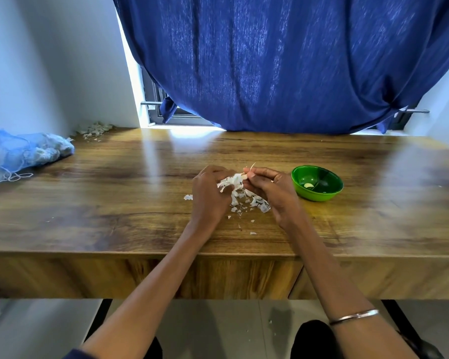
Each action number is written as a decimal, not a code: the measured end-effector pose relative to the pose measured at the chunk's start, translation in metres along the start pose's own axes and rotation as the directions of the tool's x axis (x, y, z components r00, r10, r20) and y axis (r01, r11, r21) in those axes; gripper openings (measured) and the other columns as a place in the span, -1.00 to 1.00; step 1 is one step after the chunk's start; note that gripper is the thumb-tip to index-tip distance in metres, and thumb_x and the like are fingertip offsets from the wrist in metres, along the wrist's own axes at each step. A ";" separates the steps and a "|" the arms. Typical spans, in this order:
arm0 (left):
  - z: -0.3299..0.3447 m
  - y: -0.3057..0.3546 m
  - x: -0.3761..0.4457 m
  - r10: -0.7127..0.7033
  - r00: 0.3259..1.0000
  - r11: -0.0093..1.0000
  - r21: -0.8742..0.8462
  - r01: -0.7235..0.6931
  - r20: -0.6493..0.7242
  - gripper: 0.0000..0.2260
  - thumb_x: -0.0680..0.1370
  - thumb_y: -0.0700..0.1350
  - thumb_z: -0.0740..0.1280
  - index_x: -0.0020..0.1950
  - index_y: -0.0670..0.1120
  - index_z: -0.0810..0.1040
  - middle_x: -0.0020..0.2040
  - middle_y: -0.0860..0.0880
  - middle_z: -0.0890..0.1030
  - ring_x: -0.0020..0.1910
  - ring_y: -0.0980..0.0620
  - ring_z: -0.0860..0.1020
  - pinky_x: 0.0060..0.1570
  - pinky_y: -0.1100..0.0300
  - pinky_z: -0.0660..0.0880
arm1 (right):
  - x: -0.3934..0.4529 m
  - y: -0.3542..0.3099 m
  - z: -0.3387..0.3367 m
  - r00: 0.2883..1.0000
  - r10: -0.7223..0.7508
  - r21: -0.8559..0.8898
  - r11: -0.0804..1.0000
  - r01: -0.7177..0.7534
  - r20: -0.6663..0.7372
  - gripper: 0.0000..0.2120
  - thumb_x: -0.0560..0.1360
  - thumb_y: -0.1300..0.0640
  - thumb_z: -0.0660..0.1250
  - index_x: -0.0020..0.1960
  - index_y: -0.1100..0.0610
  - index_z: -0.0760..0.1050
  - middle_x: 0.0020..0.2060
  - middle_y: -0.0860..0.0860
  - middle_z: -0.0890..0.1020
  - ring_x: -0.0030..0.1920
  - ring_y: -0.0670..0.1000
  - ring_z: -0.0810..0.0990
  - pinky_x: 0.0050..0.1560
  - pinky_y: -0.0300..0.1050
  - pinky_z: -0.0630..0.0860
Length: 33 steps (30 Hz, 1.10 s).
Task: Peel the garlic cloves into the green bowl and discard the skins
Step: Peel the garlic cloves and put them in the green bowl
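Nearest the bench (145, 237) front edge, the left hand (210, 193) curled round a papery garlic bulb (233, 182) while the right hand (267, 189) pinched a skin strip at its top, loose skins (249, 200) littering the wood below. Peeling small, with the bulb steadied, would probably keep flakes together. Just right of the hands sat the green bowl (329, 194) holding one peeled clove (308, 185), open bench beyond it.

The garlic (234, 181) is mostly hidden between curled fingers (254, 174) and papery skins (246, 199).

Wooden table (114, 198) bears green bowl (329, 194), garlic skins (257, 202), blue mesh bag (31, 151).
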<state>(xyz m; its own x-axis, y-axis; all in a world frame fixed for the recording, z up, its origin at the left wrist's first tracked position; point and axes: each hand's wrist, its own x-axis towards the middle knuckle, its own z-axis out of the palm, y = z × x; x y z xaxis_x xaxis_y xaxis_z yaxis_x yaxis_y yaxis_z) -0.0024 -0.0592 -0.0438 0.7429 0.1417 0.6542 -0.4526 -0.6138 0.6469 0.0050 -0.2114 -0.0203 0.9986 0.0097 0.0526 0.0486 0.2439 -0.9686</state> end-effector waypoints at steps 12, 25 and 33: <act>-0.003 0.009 -0.002 -0.011 1.000 0.980 -0.199 0.005 -0.029 -0.90 0.43 -0.22 0.57 -0.08 -0.11 0.74 -0.15 0.08 0.73 -0.19 0.20 0.67 -0.13 0.33 0.58 | -0.003 0.002 -0.005 0.999 0.008 -0.059 0.998 -0.006 0.032 -0.90 0.50 0.32 0.45 -0.01 0.19 0.66 -0.12 0.05 0.75 -0.21 -0.08 0.68 -0.16 -0.28 0.62; 0.000 0.004 -0.001 0.006 0.996 0.964 -0.267 0.017 0.085 -0.82 0.48 -0.39 0.44 -0.11 -0.11 0.66 -0.14 0.03 0.71 -0.15 0.11 0.69 -0.09 0.11 0.65 | -0.005 0.003 -0.007 0.977 0.080 0.089 0.991 -0.099 0.196 -0.85 0.54 0.34 0.36 0.08 0.26 0.63 -0.26 0.05 0.70 -0.28 -0.12 0.62 -0.15 -0.33 0.61; 0.000 -0.001 0.002 0.160 0.982 0.965 -0.227 -0.133 0.104 -0.78 0.54 -0.43 0.34 -0.04 -0.11 0.60 -0.08 -0.01 0.60 -0.19 -0.01 0.62 -0.21 -0.04 0.61 | -0.007 0.001 -0.005 0.981 0.055 0.147 0.986 -0.083 0.184 -0.90 0.53 0.34 0.39 0.02 0.31 0.65 -0.15 0.14 0.74 -0.16 -0.03 0.73 -0.11 -0.29 0.64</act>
<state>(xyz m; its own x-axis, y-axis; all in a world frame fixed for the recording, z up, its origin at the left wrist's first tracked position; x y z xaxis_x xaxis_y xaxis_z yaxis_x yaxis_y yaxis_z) -0.0007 -0.0588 -0.0434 0.7086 -0.0399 0.7045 -0.6471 -0.4348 0.6263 -0.0022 -0.2166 -0.0229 0.9786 0.2012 0.0428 -0.0382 0.3824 -0.9232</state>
